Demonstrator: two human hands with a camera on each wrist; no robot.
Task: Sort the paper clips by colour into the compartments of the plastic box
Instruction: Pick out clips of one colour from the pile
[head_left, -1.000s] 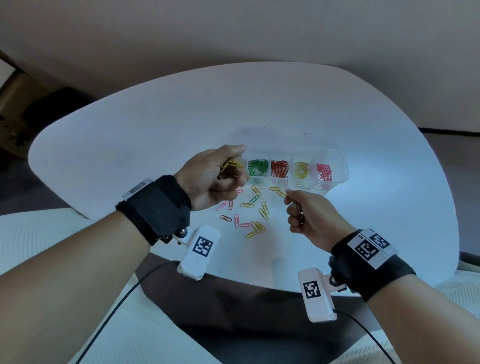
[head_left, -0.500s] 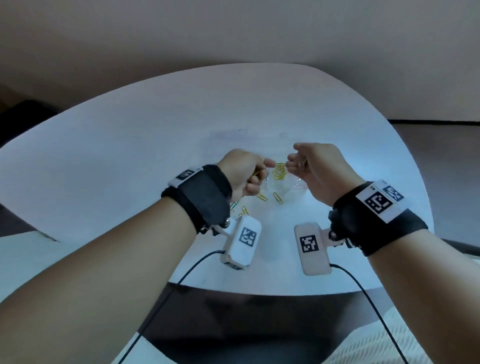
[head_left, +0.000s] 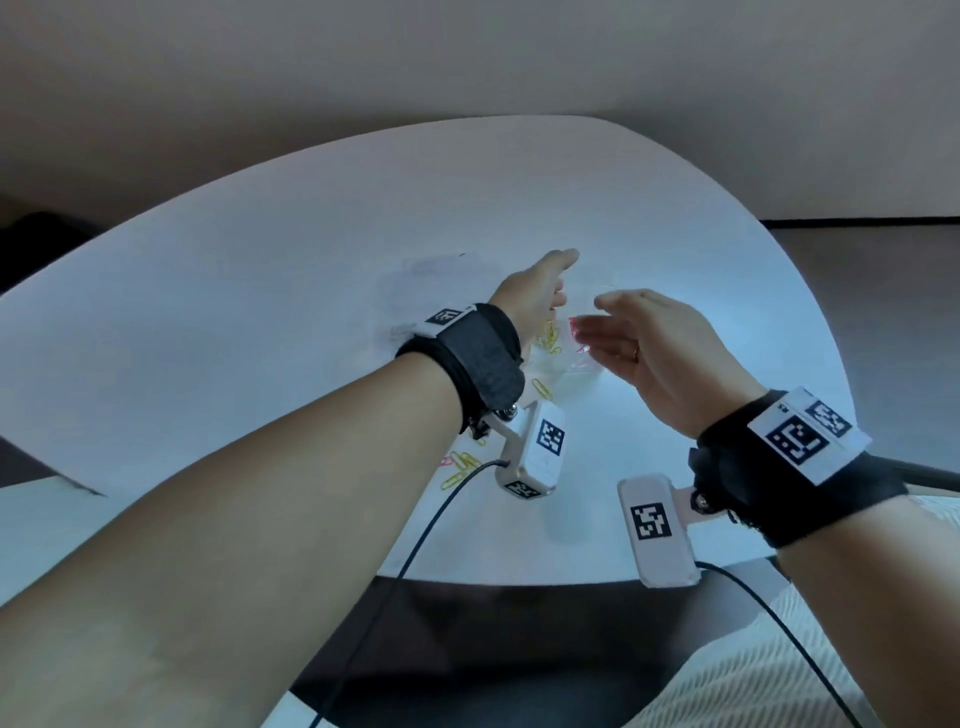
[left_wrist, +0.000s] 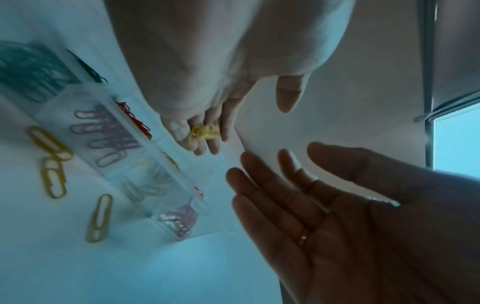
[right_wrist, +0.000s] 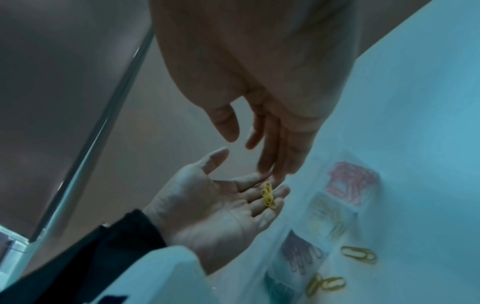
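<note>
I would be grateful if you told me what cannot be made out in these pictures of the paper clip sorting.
- Head view: the left hand and right hand hide most of the plastic box.
- Left wrist view: blur keeps the yellow clips on the left fingers from being counted.
- Right wrist view: the picture's bottom edge cuts off the box's green compartment.
- Head view: the loose clips are partly hidden by the wrist camera.

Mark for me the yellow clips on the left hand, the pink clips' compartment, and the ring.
yellow clips (right_wrist: 268, 195), right wrist view, middle of the small bunch on the left hand's fingers.
pink compartment (right_wrist: 350, 183), right wrist view, on the pink pile inside.
ring (left_wrist: 302, 238), left wrist view, band on the right hand's finger.
</note>
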